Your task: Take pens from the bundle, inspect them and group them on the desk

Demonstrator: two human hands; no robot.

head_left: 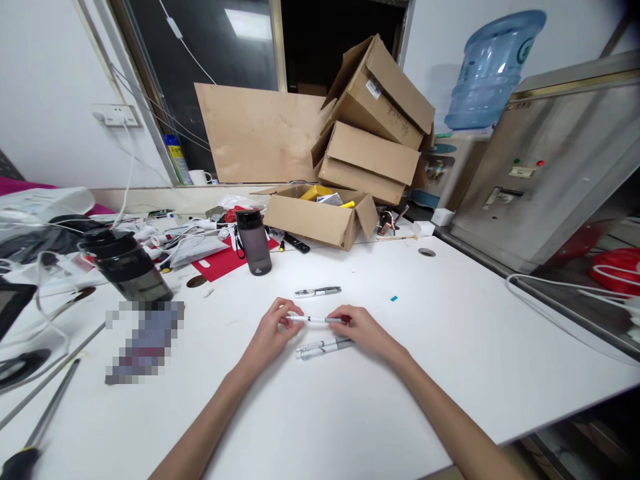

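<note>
Both hands pinch one pen [316,320] by its ends, left hand [274,331] and right hand [361,330], just above the white counter [450,347]. Two more pens [323,347] lie right under it. It looks like pulling the pen apart; that needs a straight, gentle tug.

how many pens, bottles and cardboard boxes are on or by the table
pens: 4, one held between the left hand and right hand at, two lying under the hands, one beyond them
bottles: 2, and
cardboard boxes: 3
total: 9
</note>
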